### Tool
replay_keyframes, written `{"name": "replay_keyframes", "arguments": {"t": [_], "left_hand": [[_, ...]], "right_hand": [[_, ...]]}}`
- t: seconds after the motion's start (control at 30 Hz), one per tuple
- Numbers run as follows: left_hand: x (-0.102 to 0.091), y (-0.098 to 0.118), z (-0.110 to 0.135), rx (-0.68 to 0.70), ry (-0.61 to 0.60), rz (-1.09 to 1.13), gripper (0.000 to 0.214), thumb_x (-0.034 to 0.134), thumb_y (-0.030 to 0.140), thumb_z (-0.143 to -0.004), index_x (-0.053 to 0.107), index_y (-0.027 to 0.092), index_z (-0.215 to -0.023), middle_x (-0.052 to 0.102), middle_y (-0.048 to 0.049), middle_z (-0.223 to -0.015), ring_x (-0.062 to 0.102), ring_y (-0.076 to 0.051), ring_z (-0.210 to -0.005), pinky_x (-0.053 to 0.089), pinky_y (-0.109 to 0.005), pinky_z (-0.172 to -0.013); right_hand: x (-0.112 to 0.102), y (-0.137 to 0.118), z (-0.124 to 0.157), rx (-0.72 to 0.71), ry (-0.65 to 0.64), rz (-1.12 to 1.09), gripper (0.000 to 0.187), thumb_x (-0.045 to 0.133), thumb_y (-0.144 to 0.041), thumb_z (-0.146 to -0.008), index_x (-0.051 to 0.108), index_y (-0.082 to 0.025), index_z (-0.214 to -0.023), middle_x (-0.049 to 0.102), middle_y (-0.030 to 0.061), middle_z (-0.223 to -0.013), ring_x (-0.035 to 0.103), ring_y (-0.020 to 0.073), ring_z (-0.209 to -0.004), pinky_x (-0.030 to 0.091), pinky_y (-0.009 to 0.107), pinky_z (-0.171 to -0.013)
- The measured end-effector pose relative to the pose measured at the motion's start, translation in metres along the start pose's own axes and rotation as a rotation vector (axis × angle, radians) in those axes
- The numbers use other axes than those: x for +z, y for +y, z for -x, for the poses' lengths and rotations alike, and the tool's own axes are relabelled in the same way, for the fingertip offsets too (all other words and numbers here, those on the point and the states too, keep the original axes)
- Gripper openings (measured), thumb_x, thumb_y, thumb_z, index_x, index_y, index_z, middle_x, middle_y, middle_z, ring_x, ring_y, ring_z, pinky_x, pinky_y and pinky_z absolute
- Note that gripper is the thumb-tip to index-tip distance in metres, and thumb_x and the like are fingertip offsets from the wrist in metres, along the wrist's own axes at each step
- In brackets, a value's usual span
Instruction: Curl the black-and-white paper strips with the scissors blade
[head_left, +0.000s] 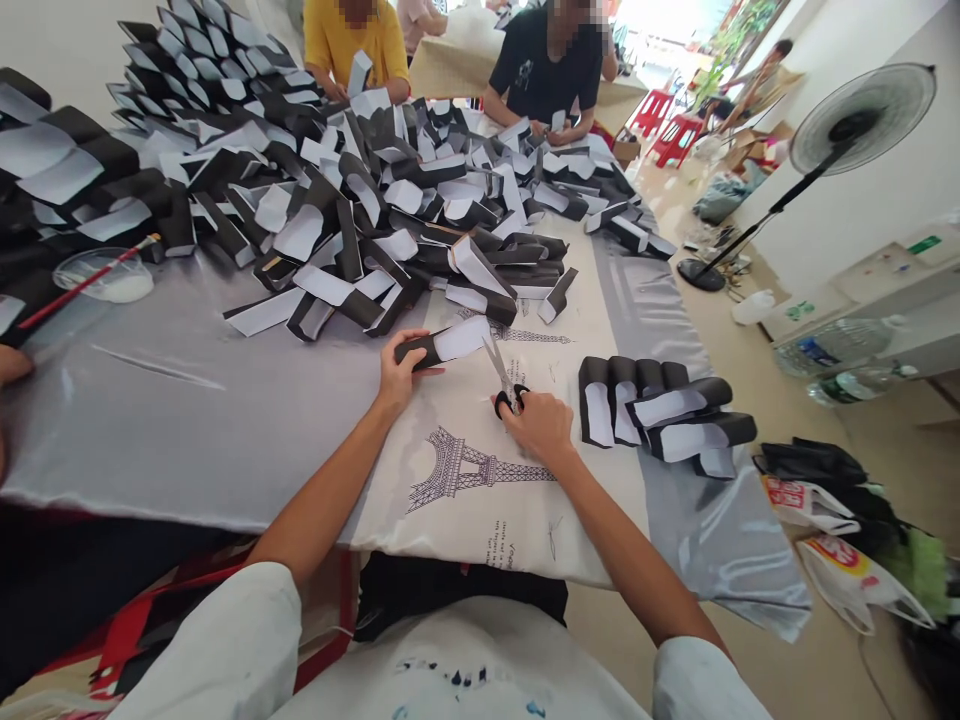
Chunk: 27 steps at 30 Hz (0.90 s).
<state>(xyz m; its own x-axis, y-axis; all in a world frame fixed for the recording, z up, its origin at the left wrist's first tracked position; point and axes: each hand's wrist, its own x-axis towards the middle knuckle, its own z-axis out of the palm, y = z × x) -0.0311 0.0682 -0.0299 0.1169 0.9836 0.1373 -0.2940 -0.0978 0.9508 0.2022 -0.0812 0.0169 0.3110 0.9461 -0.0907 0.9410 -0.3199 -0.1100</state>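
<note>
My left hand [401, 372] is closed around the black end of a small folded paper box [457, 342], whose white flap points right. In my right hand [541, 422] is a pair of scissors [504, 368] with black handles, the blades parted and their tips at the flap's right end. Whether the blades touch the paper I cannot tell. Both hands are over a cream cloth [585, 520] printed with Eiffel Towers. To the right of my right hand lies a group of black-and-white paper boxes [649, 400], some in a row and some laid across.
A large heap of similar boxes [360, 200] covers the table's far side. On the left, a clear bowl [105, 275] of white paste has a red brush [90, 280] across it. Two people sit opposite. A standing fan [780, 205] and bags [862, 570] are on the right floor.
</note>
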Motion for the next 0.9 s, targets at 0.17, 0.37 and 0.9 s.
{"name": "replay_keyframes", "arguments": {"t": [0.17, 0.37, 0.9], "left_hand": [[0.003, 0.002, 0.005, -0.008, -0.019, -0.016, 0.046, 0.083, 0.045, -0.081, 0.074, 0.02, -0.117, 0.075, -0.0095, -0.118, 0.078, -0.021, -0.072, 0.076, -0.048, -0.063], [0.005, 0.005, 0.01, 0.01, -0.074, -0.054, 0.048, 0.085, 0.047, -0.083, 0.074, 0.02, -0.12, 0.074, -0.0094, -0.117, 0.077, -0.02, -0.074, 0.076, -0.045, -0.062], [0.011, 0.007, 0.015, 0.033, -0.108, -0.096, 0.046, 0.083, 0.05, -0.089, 0.073, 0.02, -0.123, 0.072, -0.0086, -0.117, 0.078, -0.018, -0.07, 0.077, -0.045, -0.066]], "right_hand": [[0.007, 0.002, 0.005, -0.007, 0.016, -0.004, 0.059, 0.053, -0.066, -0.11, 0.083, -0.02, -0.088, 0.079, 0.0109, -0.087, 0.073, 0.0237, -0.082, 0.035, 0.032, -0.067], [0.013, 0.005, 0.005, -0.022, 0.027, -0.005, 0.06, 0.046, -0.057, -0.115, 0.084, -0.018, -0.09, 0.08, 0.0123, -0.088, 0.073, 0.023, -0.081, 0.032, 0.032, -0.067], [0.007, 0.006, 0.005, -0.016, 0.002, -0.043, 0.061, 0.044, -0.057, -0.116, 0.085, -0.018, -0.093, 0.081, 0.0136, -0.092, 0.075, 0.0237, -0.086, 0.037, 0.031, -0.071]]}}
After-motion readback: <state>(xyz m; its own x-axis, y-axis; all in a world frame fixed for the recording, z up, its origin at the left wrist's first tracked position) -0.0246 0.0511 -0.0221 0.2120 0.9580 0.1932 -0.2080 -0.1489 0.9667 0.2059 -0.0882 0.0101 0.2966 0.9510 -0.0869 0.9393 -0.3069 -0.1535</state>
